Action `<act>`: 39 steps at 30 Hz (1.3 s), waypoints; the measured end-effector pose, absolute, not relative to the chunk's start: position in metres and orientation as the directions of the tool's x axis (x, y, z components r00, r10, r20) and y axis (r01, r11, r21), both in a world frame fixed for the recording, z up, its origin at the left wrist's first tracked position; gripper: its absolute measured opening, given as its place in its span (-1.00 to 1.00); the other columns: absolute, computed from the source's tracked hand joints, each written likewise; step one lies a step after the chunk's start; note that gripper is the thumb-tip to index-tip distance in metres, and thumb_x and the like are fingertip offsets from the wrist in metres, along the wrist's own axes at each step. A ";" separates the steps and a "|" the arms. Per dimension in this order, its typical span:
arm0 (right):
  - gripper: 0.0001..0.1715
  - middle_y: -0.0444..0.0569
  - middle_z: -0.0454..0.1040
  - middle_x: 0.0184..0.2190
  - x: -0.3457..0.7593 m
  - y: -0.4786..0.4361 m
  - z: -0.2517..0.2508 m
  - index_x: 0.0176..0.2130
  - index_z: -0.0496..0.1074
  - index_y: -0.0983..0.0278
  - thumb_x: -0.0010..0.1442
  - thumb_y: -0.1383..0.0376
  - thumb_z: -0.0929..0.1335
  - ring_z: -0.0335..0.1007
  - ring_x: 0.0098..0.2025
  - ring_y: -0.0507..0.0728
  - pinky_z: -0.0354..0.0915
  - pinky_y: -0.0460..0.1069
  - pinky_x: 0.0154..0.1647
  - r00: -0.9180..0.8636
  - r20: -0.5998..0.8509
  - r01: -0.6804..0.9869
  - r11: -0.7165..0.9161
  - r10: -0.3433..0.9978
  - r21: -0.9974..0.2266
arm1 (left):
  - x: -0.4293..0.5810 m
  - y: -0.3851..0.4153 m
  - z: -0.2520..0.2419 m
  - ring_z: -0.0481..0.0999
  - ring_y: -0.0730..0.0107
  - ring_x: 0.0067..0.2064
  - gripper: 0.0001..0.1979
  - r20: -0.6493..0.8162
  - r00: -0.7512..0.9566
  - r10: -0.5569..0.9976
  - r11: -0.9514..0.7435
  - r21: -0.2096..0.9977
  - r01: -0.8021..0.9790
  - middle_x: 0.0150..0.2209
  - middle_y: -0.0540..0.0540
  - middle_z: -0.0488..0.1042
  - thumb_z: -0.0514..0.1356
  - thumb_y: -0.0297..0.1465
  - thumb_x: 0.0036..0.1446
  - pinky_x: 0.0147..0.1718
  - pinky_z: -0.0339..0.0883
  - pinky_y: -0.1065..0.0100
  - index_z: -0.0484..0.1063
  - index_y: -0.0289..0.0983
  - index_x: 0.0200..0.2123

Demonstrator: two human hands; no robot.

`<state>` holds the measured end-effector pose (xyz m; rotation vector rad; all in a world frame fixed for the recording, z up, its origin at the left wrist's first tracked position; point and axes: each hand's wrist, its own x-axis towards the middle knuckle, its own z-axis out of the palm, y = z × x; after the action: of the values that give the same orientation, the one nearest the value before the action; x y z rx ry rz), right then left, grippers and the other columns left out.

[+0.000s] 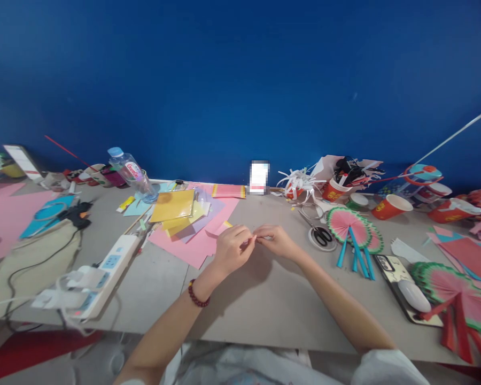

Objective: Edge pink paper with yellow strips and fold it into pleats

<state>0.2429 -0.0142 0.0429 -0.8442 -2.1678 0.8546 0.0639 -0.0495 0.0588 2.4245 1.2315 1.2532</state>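
Material (249, 241) of a pinkish shade shows only as a tiny sliver in the head view, at the fingertips where both hands meet above the counter (240, 315); its shape is too small and covered to tell. The left hand (233, 247) curls inward, knuckles up, thumb and forefinger brought together on the sliver. The right hand (278, 240) stretches flatter, palm down, its fingers (264, 233) drawn to a point at the same spot; I cannot tell whether they grip anything. Both forearms (176, 326) slant in from the near edge, the left wrist wearing a beaded bracelet (199, 293). Pink paper (196, 254) lies just beyond the left hand, and scissors (323, 237) rest to the right of the right hand.
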 end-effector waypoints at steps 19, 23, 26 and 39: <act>-0.74 0.00 0.55 -0.42 0.243 -0.015 0.042 -0.39 0.53 0.24 0.21 0.37 0.27 0.46 -0.29 0.12 0.34 0.00 -0.20 -0.509 0.416 0.365 0.627 0.754 -0.689 | 0.060 -0.044 0.054 0.43 0.37 -0.34 -0.85 0.687 0.232 0.689 -0.657 0.457 0.599 -0.42 -0.05 0.52 0.15 -0.32 0.21 -0.29 0.26 0.31 0.49 -0.23 -0.35; -0.74 0.02 0.57 -0.37 0.243 -0.015 0.042 -0.36 0.54 0.24 0.21 0.37 0.27 0.47 -0.27 0.13 0.35 0.02 -0.20 -0.497 0.421 0.376 0.626 0.759 -0.684 | 0.060 -0.044 0.054 0.43 0.38 -0.34 -0.87 0.701 0.249 0.669 -0.679 0.439 0.588 -0.39 -0.05 0.53 0.15 -0.37 0.21 -0.29 0.27 0.30 0.50 -0.22 -0.33; -0.74 0.01 0.58 -0.36 0.243 -0.015 0.043 -0.34 0.55 0.23 0.20 0.36 0.27 0.48 -0.27 0.13 0.36 0.02 -0.20 -0.491 0.419 0.377 0.620 0.764 -0.688 | 0.060 -0.044 0.054 0.43 0.39 -0.35 -0.87 0.713 0.268 0.648 -0.702 0.423 0.573 -0.40 -0.04 0.53 0.15 -0.40 0.21 -0.31 0.26 0.31 0.50 -0.22 -0.34; -0.77 -0.01 0.58 -0.34 0.242 -0.016 0.044 -0.29 0.57 0.22 0.22 0.31 0.29 0.48 -0.26 0.11 0.35 0.00 -0.18 -0.502 0.388 0.358 0.594 0.773 -0.720 | 0.059 -0.046 0.052 0.42 0.36 -0.35 -0.85 0.687 0.258 0.680 -0.689 0.477 0.546 -0.43 -0.07 0.51 0.12 -0.44 0.19 -0.30 0.27 0.29 0.46 -0.25 -0.40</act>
<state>0.2421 -0.0158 0.0437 -0.8918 -2.1070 0.7439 0.0595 -0.0458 0.0520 2.3751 1.1665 1.4124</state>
